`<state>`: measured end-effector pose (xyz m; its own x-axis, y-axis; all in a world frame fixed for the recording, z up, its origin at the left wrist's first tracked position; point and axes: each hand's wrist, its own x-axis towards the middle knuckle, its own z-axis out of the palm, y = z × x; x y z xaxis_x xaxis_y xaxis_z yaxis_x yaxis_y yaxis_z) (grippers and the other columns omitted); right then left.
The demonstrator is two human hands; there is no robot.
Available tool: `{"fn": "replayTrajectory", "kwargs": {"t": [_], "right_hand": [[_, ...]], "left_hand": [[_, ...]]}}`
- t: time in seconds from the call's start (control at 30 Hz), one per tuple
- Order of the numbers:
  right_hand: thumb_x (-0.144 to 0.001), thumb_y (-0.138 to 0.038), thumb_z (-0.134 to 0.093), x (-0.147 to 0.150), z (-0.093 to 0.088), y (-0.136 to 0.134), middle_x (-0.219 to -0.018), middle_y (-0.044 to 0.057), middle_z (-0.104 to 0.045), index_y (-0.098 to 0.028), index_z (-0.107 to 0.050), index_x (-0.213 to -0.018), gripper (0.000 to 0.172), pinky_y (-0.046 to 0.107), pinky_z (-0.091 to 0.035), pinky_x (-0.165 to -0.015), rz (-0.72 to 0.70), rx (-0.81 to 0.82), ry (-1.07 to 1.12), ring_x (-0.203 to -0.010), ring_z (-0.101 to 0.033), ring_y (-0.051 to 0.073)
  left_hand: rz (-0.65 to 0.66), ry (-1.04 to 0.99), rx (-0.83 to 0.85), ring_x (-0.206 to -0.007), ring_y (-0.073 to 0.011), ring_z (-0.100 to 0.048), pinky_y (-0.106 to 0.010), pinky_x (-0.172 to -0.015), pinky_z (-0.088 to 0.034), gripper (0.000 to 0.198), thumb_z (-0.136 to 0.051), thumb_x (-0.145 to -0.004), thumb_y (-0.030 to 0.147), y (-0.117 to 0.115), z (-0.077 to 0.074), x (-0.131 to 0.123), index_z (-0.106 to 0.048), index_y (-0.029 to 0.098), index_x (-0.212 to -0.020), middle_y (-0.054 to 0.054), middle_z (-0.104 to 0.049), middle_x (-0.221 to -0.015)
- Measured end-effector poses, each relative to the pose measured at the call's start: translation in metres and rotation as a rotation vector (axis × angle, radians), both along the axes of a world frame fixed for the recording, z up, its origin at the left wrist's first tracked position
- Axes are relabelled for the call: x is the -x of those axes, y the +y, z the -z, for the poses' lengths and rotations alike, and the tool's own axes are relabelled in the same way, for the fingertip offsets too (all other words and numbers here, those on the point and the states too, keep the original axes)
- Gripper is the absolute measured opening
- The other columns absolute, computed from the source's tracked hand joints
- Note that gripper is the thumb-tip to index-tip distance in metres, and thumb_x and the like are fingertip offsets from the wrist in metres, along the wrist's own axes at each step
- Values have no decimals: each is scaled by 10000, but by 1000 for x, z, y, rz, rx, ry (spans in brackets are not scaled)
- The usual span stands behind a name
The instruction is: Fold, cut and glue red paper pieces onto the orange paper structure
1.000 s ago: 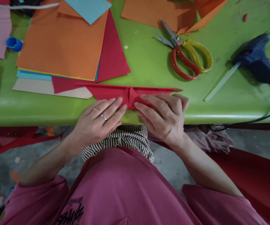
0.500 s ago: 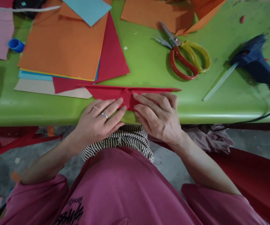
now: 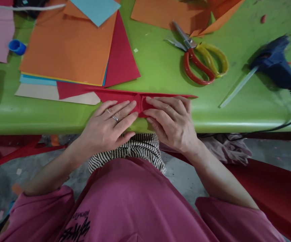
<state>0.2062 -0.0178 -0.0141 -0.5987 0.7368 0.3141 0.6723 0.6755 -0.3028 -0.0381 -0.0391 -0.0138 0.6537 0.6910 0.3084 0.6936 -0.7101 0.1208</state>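
Under both hands, along the front edge of the green table [image 3: 46, 121], lies a folded red sheet of paper [image 3: 120, 96] with a crease down its middle. My left hand [image 3: 107, 124], wearing rings, rests flat on its left part with the fingers stretched out. On the right part presses my right hand [image 3: 175, 121], its fingers extended and slightly bent, the tips near the middle crease. Both palms face down and hide much of the paper's lower edge. The paper's pointed right end shows beyond my right hand.
At the left is a stack of coloured paper [image 3: 67, 47], with a blue cap [image 3: 17, 47] beside it. Scissors [image 3: 198, 57] with red and yellow handles lie beyond my right hand. A blue glue gun [image 3: 274, 64] with a glue stick and cord is at the right. Orange paper [image 3: 165, 13] lies at the back.
My left hand has shifted slightly up and right on the red paper, its thumb now further from the fingers. My right hand has moved only a little, still pressing the paper.
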Motion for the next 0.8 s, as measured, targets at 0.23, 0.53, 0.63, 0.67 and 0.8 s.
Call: {"fn": "replayTrajectory", "kwargs": {"t": [0.23, 0.53, 0.63, 0.67, 0.8], "right_hand": [[-1032, -265, -487, -1, 4, 3, -1403, 47, -676, -271, -682, -1211, 264, 480, -373, -1075, -5, -37, 11, -1239, -588, 256], [-1012, -282, -567, -3, 6, 2, -1122, 6, -779, -311, -686, -1287, 301, 440, -361, -1054, 31, -236, -55, -1063, -641, 203], [-994, -242, -605, -2, 5, -1, -1119, -15, -798, -290, -646, -1332, 344, 430, -325, -1092, 16, -320, -39, -1076, -662, 187], [-993, -246, -608, -2, 5, -2, -1137, -16, -797, -291, -643, -1334, 345, 441, -316, -1098, 24, -317, -37, -1088, -668, 193], [-989, -311, -620, -4, 7, -7, -1210, -5, -780, -308, -674, -1289, 305, 474, -308, -1105, 44, -262, -53, -1129, -669, 225]], "left_hand": [[13, -79, -21, -1321, -283, -619, -476, -1068, -493, 381, -483, -1023, 214, 3, 3, -2, -582, 143, -1384, -154, -644, -1429], [40, -81, -58, -1306, -274, -635, -459, -1055, -526, 385, -513, -1004, 152, 4, 3, -1, -593, 133, -1380, -149, -655, -1414], [38, -75, -70, -1311, -277, -631, -461, -1064, -526, 392, -516, -1004, 159, 3, 3, -1, -588, 125, -1388, -152, -654, -1414], [39, -75, -72, -1314, -278, -629, -461, -1067, -525, 395, -518, -1003, 162, 3, 3, 0, -587, 121, -1390, -154, -652, -1416], [43, -65, -64, -1329, -280, -617, -467, -1082, -517, 422, -517, -1003, 169, 3, 3, 0, -564, 121, -1419, -155, -636, -1435]]}}
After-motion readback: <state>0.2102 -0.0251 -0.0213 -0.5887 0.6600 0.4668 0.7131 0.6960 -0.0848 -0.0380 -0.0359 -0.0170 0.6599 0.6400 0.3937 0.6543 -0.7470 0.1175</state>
